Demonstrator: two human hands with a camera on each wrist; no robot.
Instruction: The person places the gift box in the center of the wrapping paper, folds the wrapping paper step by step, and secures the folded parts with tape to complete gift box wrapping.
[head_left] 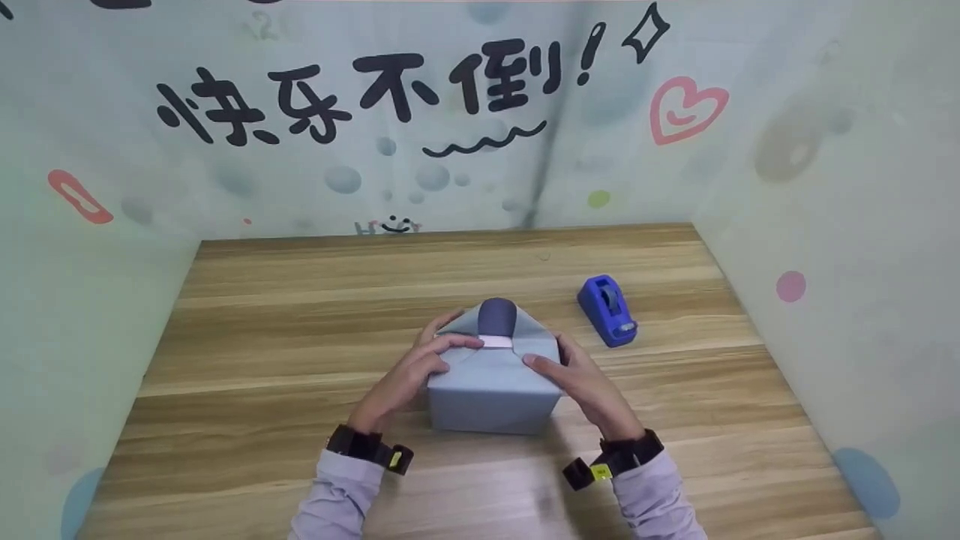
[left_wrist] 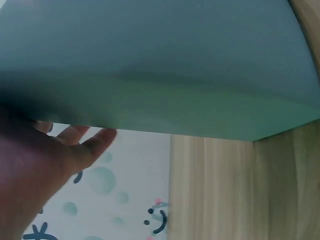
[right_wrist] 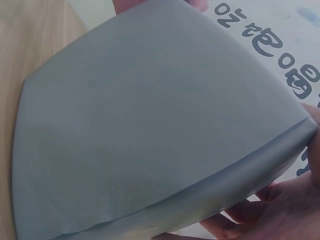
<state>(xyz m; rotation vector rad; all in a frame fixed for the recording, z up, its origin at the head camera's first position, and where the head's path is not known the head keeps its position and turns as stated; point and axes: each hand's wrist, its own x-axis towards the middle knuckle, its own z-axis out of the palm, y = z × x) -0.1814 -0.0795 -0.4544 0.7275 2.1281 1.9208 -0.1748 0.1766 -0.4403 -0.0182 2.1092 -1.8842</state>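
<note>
A box wrapped in blue-grey paper (head_left: 487,409) sits before me on the table, its paper folded in at an angle on the upper face. A dark blue rounded piece (head_left: 496,318) shows between the folds, with a short pale strip (head_left: 496,342) across its lower end. My left hand (head_left: 409,367) holds the box's left side, one finger reaching to the strip. On the other side my right hand (head_left: 589,382) grips the box, thumb on the upper face and fingers along the right side. The right wrist view shows those fingers (right_wrist: 250,210) along a folded paper edge.
A blue tape dispenser (head_left: 607,311) stands on the wood-grain table (head_left: 300,300), to the right and beyond the box. Printed cloth walls (head_left: 465,180) border the table at the back and both sides.
</note>
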